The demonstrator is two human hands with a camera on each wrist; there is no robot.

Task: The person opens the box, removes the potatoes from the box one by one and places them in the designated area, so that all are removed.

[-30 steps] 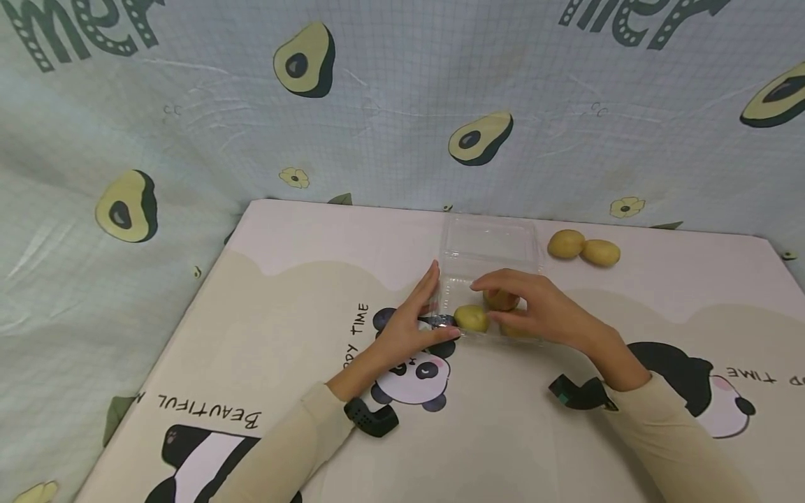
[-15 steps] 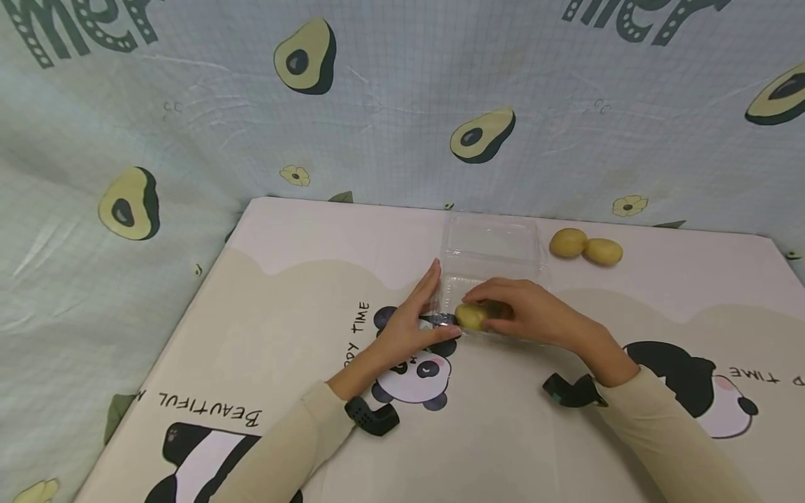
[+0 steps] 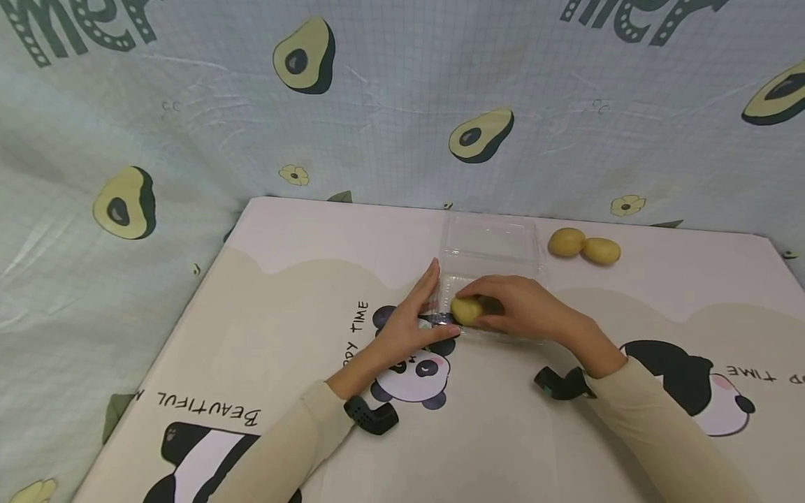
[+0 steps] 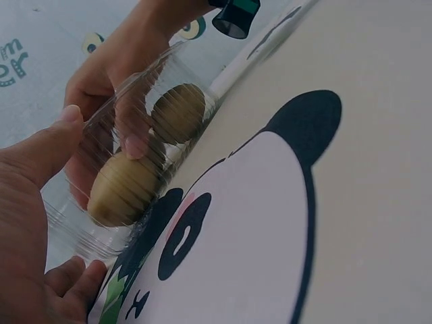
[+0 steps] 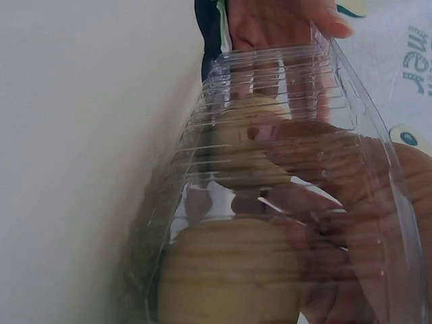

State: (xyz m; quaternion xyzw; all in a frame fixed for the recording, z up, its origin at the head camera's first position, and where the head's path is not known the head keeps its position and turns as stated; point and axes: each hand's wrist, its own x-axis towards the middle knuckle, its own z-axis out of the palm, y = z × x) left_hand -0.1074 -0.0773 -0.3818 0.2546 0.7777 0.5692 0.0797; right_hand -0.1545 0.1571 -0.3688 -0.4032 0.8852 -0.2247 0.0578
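Observation:
A clear plastic clamshell box (image 3: 454, 288) lies on the table with its lid folded back. Inside it my right hand (image 3: 528, 307) holds a yellow potato (image 3: 464, 311) at the left end, fingers and thumb about its sides. A second potato (image 4: 179, 115) sits behind that one, seen through the box wall in the left wrist view; the right hand covers it from above. Against the box's left end rests my left hand (image 3: 411, 328), fingers extended along the wall and thumb at the near corner. In the left wrist view its thumb tip touches the rim.
Two more potatoes (image 3: 583, 247) lie side by side beyond the box to the right. The tablecloth (image 3: 302, 328) carries printed pandas, and a hanging cloth (image 3: 390, 105) with printed avocados rises along the back and left.
My right hand has shifted left inside the box, from over the middle to its left end, and the potato there has moved slightly left. The left hand has stayed in place.

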